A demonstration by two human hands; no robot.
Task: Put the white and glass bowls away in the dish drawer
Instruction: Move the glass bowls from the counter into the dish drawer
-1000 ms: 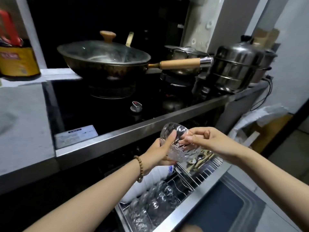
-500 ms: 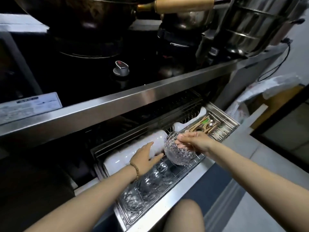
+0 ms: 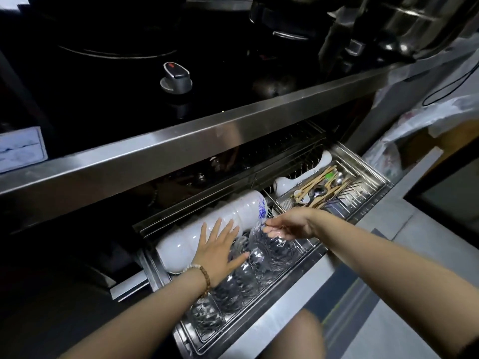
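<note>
Leaning near the drawer rim, glass bowl seemingly touches right hand.

A bead bracelet circles the left wrist just behind the left hand: round brown wooden beads on the thumb side, a few pale whitish ones on the far side. Beyond the bracelet both forearms are bare, like the right hand. Below the bracelet a bare, blurred knee shows
</note>
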